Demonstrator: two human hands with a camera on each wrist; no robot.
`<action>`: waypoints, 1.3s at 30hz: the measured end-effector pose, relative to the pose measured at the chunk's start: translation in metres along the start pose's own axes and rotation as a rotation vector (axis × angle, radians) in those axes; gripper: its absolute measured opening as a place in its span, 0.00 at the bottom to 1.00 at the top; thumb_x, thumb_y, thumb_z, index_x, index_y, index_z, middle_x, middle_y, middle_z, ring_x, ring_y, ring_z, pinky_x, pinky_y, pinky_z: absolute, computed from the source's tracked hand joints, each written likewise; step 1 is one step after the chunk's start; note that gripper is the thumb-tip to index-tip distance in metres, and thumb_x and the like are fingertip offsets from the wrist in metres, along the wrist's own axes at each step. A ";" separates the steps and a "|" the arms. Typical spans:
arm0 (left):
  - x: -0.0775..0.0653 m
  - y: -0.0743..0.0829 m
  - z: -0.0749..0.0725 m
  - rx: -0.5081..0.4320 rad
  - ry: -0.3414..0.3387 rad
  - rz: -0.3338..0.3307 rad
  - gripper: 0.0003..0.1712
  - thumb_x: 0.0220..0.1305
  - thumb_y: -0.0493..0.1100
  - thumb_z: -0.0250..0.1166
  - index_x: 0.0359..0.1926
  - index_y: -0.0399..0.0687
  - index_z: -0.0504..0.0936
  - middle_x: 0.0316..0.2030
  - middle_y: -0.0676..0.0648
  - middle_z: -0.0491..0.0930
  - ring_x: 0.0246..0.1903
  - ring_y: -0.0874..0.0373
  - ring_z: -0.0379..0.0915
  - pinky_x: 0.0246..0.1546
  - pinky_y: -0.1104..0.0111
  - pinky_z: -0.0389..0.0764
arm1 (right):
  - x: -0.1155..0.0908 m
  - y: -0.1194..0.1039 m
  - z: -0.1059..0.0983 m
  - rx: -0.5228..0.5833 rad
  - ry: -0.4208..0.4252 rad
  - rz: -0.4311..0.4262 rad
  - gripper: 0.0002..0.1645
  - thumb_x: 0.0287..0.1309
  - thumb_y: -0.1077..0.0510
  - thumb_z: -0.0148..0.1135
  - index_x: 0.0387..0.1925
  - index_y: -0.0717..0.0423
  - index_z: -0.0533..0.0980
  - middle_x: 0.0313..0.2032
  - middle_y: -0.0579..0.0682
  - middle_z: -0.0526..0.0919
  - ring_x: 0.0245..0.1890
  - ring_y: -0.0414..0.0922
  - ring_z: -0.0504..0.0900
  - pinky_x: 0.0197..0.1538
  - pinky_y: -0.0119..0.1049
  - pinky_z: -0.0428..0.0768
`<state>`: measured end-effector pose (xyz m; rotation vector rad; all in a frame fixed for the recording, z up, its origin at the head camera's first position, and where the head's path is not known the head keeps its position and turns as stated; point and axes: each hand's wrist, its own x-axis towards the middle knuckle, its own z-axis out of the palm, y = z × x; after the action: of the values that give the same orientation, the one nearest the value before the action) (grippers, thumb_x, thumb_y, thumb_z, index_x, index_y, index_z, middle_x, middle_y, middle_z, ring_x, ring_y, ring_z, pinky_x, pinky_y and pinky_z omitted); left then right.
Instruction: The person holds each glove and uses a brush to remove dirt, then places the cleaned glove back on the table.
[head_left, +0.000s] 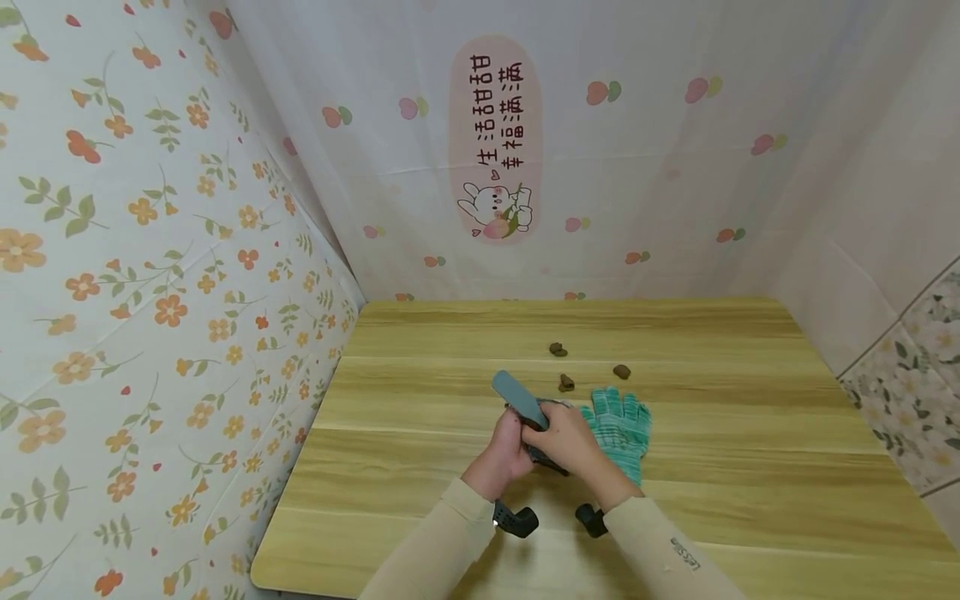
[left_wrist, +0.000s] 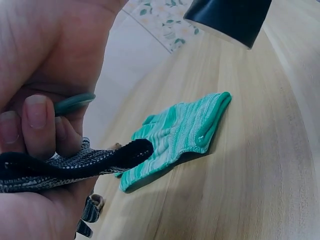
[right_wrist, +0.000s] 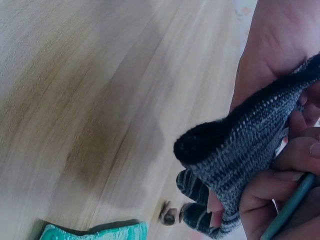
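Both hands meet above the table, close together. My left hand [head_left: 504, 454] holds a dark grey-and-black knitted glove [right_wrist: 250, 140], its black cuff hanging toward the wrists. My right hand [head_left: 570, 437] grips a flat blue-grey strip with a rounded end [head_left: 517, 396], which sticks out past the fingers toward the far left. In the right wrist view, the edge of that strip shows between the right fingers [right_wrist: 270, 192], close against the glove. Its other end is hidden in the hand. Flat on the table beside the right hand lies a green striped knitted glove [head_left: 618, 429].
Small brown lumps lie beyond the hands, one lump [head_left: 557, 349] farthest back, another lump [head_left: 622, 371] to the right, a third lump [head_left: 566, 383] nearer. The wooden table [head_left: 420, 358] meets a printed curtain [head_left: 637, 183] behind and a floral curtain [head_left: 172, 250] at left.
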<state>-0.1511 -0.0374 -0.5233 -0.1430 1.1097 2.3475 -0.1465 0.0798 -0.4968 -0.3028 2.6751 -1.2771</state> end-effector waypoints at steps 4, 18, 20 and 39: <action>0.000 0.001 0.002 -0.019 0.011 -0.014 0.26 0.82 0.57 0.32 0.31 0.57 0.69 0.38 0.58 0.76 0.39 0.66 0.71 0.45 0.72 0.71 | 0.000 0.001 0.000 0.008 -0.023 0.016 0.07 0.56 0.58 0.69 0.29 0.54 0.77 0.23 0.48 0.75 0.23 0.44 0.68 0.27 0.36 0.66; 0.000 0.001 0.002 -0.042 -0.023 -0.013 0.20 0.79 0.52 0.35 0.33 0.56 0.70 0.39 0.58 0.76 0.42 0.65 0.71 0.50 0.72 0.71 | 0.003 0.003 0.003 0.037 0.039 0.022 0.07 0.57 0.60 0.63 0.36 0.60 0.80 0.29 0.52 0.81 0.27 0.45 0.74 0.31 0.37 0.72; -0.002 0.001 0.002 -0.051 -0.015 -0.013 0.20 0.78 0.56 0.36 0.36 0.57 0.72 0.38 0.58 0.75 0.40 0.65 0.71 0.47 0.72 0.70 | 0.003 0.002 0.003 0.082 0.061 0.016 0.09 0.58 0.61 0.62 0.39 0.61 0.80 0.31 0.54 0.83 0.29 0.46 0.75 0.33 0.38 0.74; 0.003 -0.016 -0.015 -0.268 0.140 0.009 0.15 0.80 0.44 0.49 0.46 0.44 0.82 0.40 0.52 0.87 0.41 0.65 0.82 0.46 0.74 0.81 | -0.001 0.007 -0.012 0.234 0.144 0.068 0.10 0.64 0.58 0.57 0.40 0.62 0.79 0.29 0.54 0.79 0.25 0.45 0.72 0.27 0.35 0.71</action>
<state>-0.1470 -0.0390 -0.5449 -0.4055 0.8528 2.5170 -0.1491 0.0928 -0.4945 -0.0911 2.5870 -1.6275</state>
